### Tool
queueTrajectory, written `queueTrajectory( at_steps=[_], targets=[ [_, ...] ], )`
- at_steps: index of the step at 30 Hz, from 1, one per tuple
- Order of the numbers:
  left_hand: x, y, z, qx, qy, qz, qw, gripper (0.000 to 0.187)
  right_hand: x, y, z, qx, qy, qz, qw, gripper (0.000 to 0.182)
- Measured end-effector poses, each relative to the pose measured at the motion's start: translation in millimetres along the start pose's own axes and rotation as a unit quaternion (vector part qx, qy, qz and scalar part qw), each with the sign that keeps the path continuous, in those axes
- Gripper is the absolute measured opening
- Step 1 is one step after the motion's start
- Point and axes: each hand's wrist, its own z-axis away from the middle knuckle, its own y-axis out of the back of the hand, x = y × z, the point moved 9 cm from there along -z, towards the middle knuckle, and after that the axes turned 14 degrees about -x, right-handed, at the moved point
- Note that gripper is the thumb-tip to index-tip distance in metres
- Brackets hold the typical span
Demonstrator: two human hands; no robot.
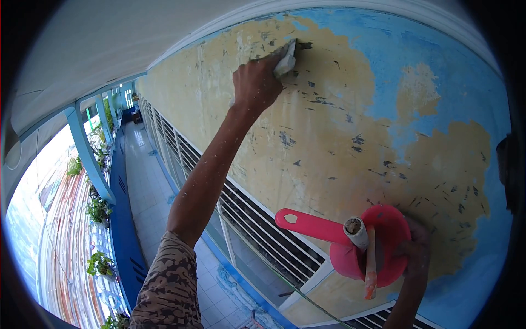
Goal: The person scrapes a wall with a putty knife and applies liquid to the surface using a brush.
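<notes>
My left hand (257,79) reaches up to the wall, its fingers closed around a scraper (286,61) with a pale, whitish body and a dark edge. The scraper rests against the tan patch of wall (323,159) near the ceiling trim. Lower right, my right hand (417,249) grips the side of a pink plastic dipper (392,219), partly hidden behind it. The dipper's handle points left. Standing in it are a whitish, hollow-ended rod (355,229) and a flat stick (371,268) with an orange-stained end.
Blue paint (383,49) with ragged edges borders the tan area, which bears dark marks. Below run louvred windows with white frames (224,219). Left lies a tiled walkway (145,192) beside a blue ledge (123,219), pillars (87,148) and potted plants (98,211).
</notes>
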Motion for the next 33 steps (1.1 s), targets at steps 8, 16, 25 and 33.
queueTrajectory(
  at_steps=[8,16,25,33],
  targets=[
    [-9.8,5.6,-11.5,0.019,0.008,-0.006,1.0,0.062,-0.6,-0.3,1.0,0.018,-0.012,0.017,1.0,0.062],
    [-19.2,-5.7,-4.0,-0.053,0.025,0.042,0.997,0.063,-0.1,-3.6,-1.2,0.004,-0.004,0.007,1.0,0.062],
    [-17.1,4.3,-9.3,-0.013,0.04,0.011,0.999,0.061,1.8,2.6,0.8,0.025,-0.013,0.024,0.999,0.06],
    [-13.5,1.7,-10.3,0.002,0.047,0.001,0.999,0.058,2.4,2.2,0.7,0.019,-0.007,0.024,0.999,0.061]
  ],
)
